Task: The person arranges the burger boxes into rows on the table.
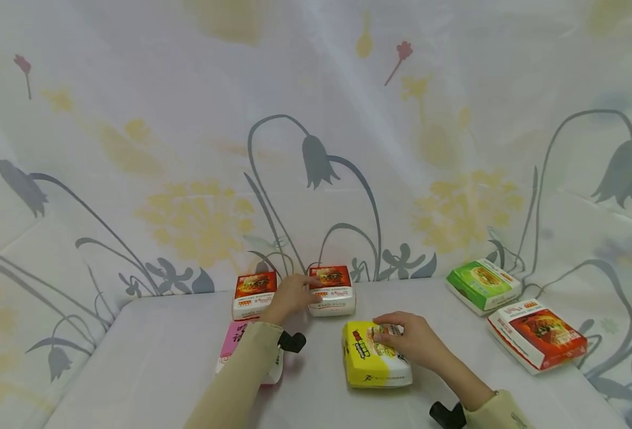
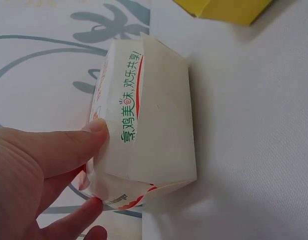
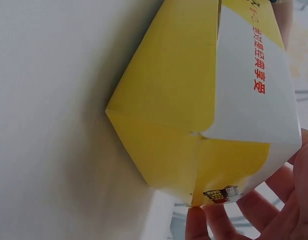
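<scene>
My left hand (image 1: 293, 295) is at the left side of a red and white burger box (image 1: 333, 298) at the back of the table. In the left wrist view its thumb (image 2: 69, 150) presses the edge of this paper box (image 2: 166, 115), with the fingers around the near corner. Nearer the front, my right hand (image 1: 414, 339) holds a yellow and white burger box (image 1: 366, 360) from its right, thumb on top and fingers over the far side. The right wrist view shows fingertips (image 3: 256, 210) against the end of the yellow box (image 3: 163, 90).
Another red and white box (image 1: 254, 292) stands left of my left hand. A pink and white box (image 1: 232, 341) is partly hidden by my left sleeve. On the right lie a green box (image 1: 482, 286) and a red box (image 1: 538, 333). A flower-patterned cloth (image 1: 316, 89) hangs behind the table.
</scene>
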